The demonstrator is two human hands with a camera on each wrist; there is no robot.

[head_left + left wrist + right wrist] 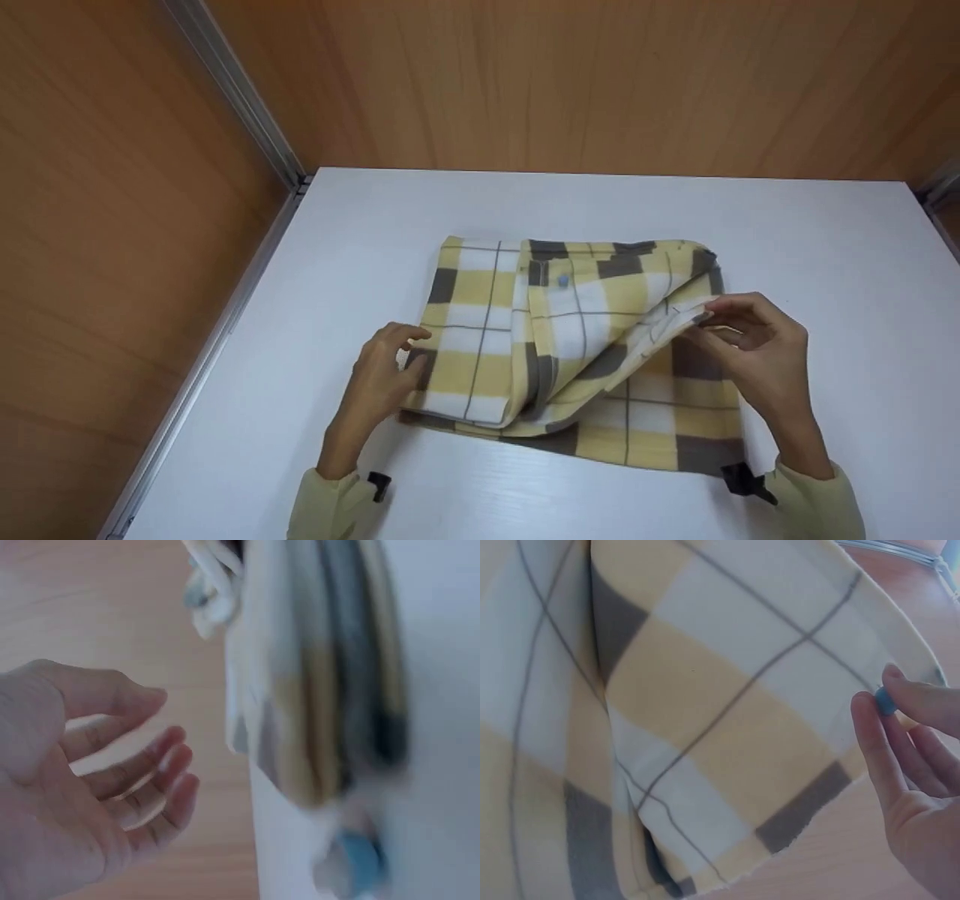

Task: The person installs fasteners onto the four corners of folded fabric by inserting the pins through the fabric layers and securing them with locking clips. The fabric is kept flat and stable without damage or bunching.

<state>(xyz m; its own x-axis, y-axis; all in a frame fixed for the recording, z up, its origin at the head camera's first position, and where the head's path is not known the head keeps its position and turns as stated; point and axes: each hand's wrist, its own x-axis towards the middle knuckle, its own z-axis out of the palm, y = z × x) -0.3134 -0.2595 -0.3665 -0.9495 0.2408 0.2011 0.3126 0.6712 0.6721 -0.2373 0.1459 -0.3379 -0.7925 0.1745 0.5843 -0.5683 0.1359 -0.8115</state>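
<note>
A folded checked cloth (480, 300) in yellow, white and grey lies on the white table, one flap lifted on its right side. My right hand (765, 345) pinches the edge of that flap between thumb and fingers. In the right wrist view, a small blue button-like piece (885, 700) sits between the thumb and index finger at the cloth's corner. Another blue dot (563, 280) shows on the upper layer. My left hand (386, 367) is beside the cloth's left edge, fingers loosely bent; the left wrist view shows nothing in that hand (112, 772), apart from the blurred cloth layers (307, 675).
The white table (315, 255) meets a wooden panel (570, 90) at the back and another wooden panel (112, 225) on the left, with a metal rail (240, 90) at their corner. A blurred blue item (360, 862) shows in the left wrist view.
</note>
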